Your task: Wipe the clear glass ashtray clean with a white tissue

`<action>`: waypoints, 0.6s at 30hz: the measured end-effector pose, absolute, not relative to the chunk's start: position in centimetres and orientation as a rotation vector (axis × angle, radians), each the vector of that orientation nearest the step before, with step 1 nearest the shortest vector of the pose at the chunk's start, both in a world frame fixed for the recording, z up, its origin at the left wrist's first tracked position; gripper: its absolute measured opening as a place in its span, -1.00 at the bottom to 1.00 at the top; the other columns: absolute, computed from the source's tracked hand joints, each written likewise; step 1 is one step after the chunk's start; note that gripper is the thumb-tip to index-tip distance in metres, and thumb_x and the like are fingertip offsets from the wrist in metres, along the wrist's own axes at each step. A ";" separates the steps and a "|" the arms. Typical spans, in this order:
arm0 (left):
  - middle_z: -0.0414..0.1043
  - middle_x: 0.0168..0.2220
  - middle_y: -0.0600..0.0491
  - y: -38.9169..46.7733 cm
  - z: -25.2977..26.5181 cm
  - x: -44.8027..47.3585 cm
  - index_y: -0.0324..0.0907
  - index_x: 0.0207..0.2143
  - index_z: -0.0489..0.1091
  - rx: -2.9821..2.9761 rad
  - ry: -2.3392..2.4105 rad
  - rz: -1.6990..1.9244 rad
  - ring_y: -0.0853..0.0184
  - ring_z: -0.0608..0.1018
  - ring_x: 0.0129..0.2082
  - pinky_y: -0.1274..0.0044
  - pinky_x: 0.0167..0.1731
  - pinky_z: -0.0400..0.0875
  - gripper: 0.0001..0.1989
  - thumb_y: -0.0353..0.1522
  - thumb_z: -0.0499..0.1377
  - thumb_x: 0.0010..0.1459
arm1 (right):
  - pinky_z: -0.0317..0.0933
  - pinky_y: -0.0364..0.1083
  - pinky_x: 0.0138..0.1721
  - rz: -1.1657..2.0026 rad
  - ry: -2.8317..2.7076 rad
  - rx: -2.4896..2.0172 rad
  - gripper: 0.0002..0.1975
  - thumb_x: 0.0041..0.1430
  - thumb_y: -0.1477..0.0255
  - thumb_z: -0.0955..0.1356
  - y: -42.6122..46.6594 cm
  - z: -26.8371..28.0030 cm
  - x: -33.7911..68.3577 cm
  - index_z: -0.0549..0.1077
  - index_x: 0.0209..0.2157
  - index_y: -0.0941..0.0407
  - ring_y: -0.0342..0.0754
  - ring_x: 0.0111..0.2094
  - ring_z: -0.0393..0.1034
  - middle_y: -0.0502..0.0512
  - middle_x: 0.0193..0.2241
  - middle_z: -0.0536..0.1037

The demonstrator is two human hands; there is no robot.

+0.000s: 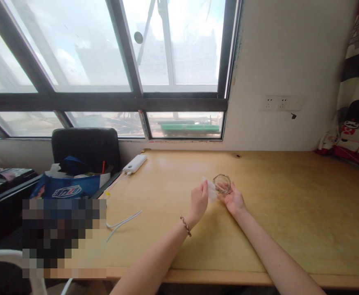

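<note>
My left hand (199, 199) is closed on a thin white tissue (212, 191), which looks partly see-through. A braided bracelet (185, 226) circles my left wrist. In my right hand (234, 199) is a round brown bangle (221, 175) with a twisted, wavy rim. Fingers of that hand show through its middle, and the thumb lies along its right side. The tissue's right edge meets the left side of the bangle. Both hands are close together above the wooden table (296, 213).
A white power bank (135, 164) with a cable lies at the table's left edge. Nearer me is a white cable (124, 220). Left of the table, a blue bag (70, 186) sits on a black chair (85, 141). Wall sockets (282, 103) are behind.
</note>
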State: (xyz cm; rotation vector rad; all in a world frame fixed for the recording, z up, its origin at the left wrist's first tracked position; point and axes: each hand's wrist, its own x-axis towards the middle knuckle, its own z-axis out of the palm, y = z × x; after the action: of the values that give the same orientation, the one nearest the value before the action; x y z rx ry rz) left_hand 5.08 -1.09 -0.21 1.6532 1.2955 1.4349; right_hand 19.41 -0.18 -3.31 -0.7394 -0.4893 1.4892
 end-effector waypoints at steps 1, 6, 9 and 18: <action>0.35 -0.59 0.05 -0.6 -0.3 4.9 -0.24 -0.55 0.32 1.400 1.255 1.471 0.39 0.41 -0.58 0.58 -0.56 0.28 -0.58 -0.15 -0.12 0.13 | 0.27 0.10 -0.26 1.515 -0.470 -0.707 -0.75 -0.03 0.20 0.30 -0.1 -3.3 19.6 0.39 -0.42 0.11 0.07 -0.17 0.34 0.12 -0.30 0.50; 0.39 -0.23 -0.03 0.9 -1.2 4.5 -0.21 -0.23 0.29 0.580 1.015 1.510 0.36 0.47 -0.34 0.49 -0.43 0.41 -0.66 -0.16 -0.06 0.10 | 0.17 0.12 -0.11 1.543 -0.561 -0.574 -0.75 -0.03 0.23 0.30 -0.4 -2.6 19.6 0.41 -0.35 0.11 0.08 -0.10 0.29 0.14 -0.22 0.47; 0.37 -0.19 -0.05 0.8 -1.5 5.0 -0.21 -0.18 0.27 0.549 0.894 1.364 0.36 0.47 -0.33 0.48 -0.41 0.41 -0.64 -0.16 -0.04 0.09 | 0.14 0.08 -0.07 1.458 -0.737 -0.600 -0.72 -0.06 0.30 0.34 -1.2 -1.8 18.7 0.41 -0.26 0.11 0.07 -0.10 0.29 0.15 -0.20 0.46; 0.38 -0.16 -0.10 -0.7 -1.0 6.0 -0.28 -0.19 0.34 0.661 0.509 1.196 0.25 0.45 -0.22 0.47 -0.23 0.34 -0.56 -0.12 0.07 0.00 | 0.08 0.02 0.00 1.221 -1.124 -0.741 -0.28 -0.33 0.52 0.47 -2.4 -0.9 17.5 0.24 -0.04 0.02 0.04 0.01 0.16 0.06 0.01 0.27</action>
State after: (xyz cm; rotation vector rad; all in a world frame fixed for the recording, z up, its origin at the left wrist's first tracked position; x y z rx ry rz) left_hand 5.99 -0.75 -1.00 0.6612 0.5093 1.1955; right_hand 17.45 -2.39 -0.87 -0.7407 -1.1243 1.2206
